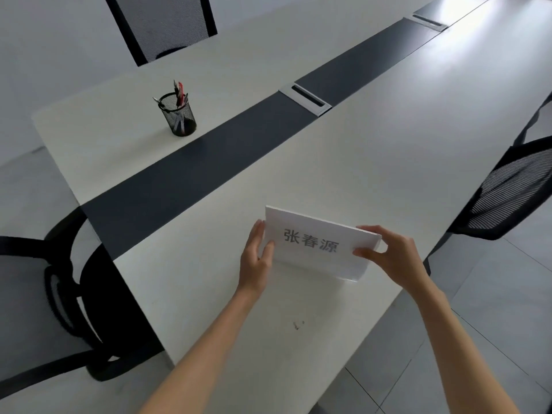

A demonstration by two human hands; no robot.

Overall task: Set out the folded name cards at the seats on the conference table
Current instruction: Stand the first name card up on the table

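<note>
1. Head view: cards (319, 243), a white stack with printed characters facing the camera, held over the tabletop (388, 138) near its right edge.
2. Left hand (257, 261) fingers clamped on the stack's left end; right hand (388, 255) fingers clamped on its right end.
3. Pen cup (178, 115) stands well apart, beyond the dark strip (194, 174).

head cam | above the conference table (388, 138) corner, facing forward and down | near: both forearms | far: table's length, mesh chairs (161, 25)
</note>
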